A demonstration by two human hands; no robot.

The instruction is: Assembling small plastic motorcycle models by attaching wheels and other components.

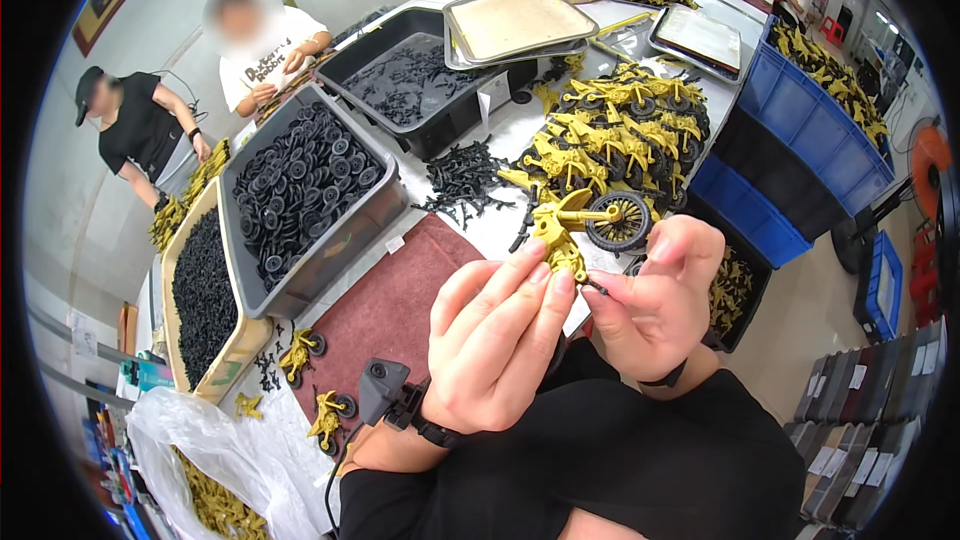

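My left hand (490,345) holds a yellow toy motorcycle body (558,225) between thumb and fingers, above the table's near edge. A black spoked wheel (619,221) is fitted at one end of it. My right hand (665,300) pinches a small black plastic part (597,287) against the lower end of the yellow body; whether the part is seated there I cannot tell. Just beyond my hands lies a heap of yellow toy motorcycles (620,135) with black wheels. Loose small black parts (465,178) are scattered left of the heap.
A grey bin of black wheels (395,202) and a cream bin of tiny black parts (250,332) stand to the left. Behind is a black tub (425,145). Reddish cloth (375,315) covers the near table. Blue crates (830,165) stand right. Two people (265,50) work across the table.
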